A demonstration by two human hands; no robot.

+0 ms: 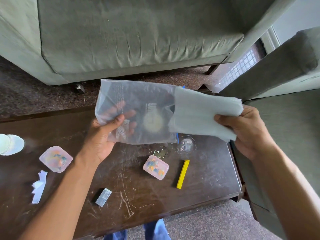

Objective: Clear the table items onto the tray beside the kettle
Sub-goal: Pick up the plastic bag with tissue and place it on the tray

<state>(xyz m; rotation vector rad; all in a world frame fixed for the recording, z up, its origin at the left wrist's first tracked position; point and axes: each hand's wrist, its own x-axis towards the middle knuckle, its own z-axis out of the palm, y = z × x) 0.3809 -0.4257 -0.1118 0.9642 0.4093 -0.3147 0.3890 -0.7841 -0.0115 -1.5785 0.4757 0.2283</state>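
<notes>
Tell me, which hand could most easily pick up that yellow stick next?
The right hand, probably. The yellow stick lies on the table toward the right, nearer that hand. Both hands are busy, though: the right pinches the white cloth, the left hand grips the plastic bag.

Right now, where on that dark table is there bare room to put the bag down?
Bare wood lies right of the yellow stick, toward the table's right edge, and along the near edge past the small grey box. It is crowded around the two pink containers and the torn paper.
</notes>
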